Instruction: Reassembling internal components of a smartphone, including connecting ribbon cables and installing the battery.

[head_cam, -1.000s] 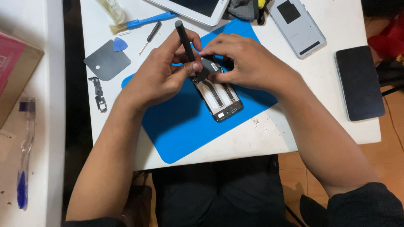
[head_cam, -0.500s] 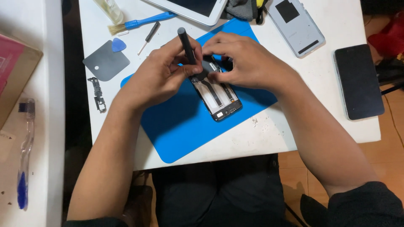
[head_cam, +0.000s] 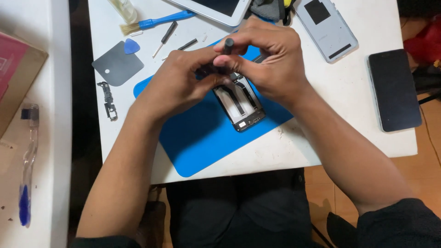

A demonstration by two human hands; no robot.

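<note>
Opened phone (head_cam: 241, 103): back cover off, black frame, pale inner plates and dark ribbon strips exposed. Lies flat on blue mat, tilted, lower end pointing toward the near table edge; upper end hidden under the fingers. Screwdriver (head_cam: 228, 47): dark handle, standing near upright over the phone's upper end, round cap showing, tip hidden.

The black screwdriver (head_cam: 228, 47) leaned toward 11 o'clock before; now it stands straight up, and the right hand (head_cam: 271, 62) covers more of it.
</note>
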